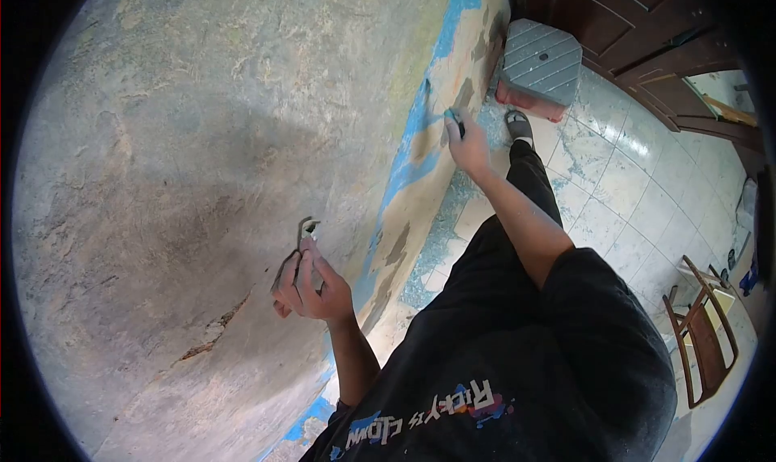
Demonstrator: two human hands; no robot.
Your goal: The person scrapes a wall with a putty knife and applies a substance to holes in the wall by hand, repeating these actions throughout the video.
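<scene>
Grasps a hooked object (307, 226) in the left hand (314, 291), with bent fingers closed about its lower part and the curved end jutting just beyond the fingertips. Shows a pale, greenish patch inside that curve, and a dark edge along the outer side of the same hand, down to something reddish below the fingers – too small and partly covered to name. Grips a small tool (455, 121) in the right hand (467, 145), with curled fingers; shows a dark part and a bit of teal at the fingertips, mostly hidden by the hand.

Beneath and all around the left hand, mottled grey on the wall (202, 98), with a brown, broken crack (214, 334) below and to the outer side of that hand. Between the two hands, a ragged blue strip (394, 179), running on up past the right hand. Just beside the right hand, cream and grey patches on the wall.

Beyond the right hand, a grey-topped stool (543, 58) with a reddish lower part, near a slippered foot (519, 127). Past the stool, a dark brown door (602, 29). Under the foot, pale floor tiles (630, 195) – and well apart from both hands, a wooden chair (711, 357).
</scene>
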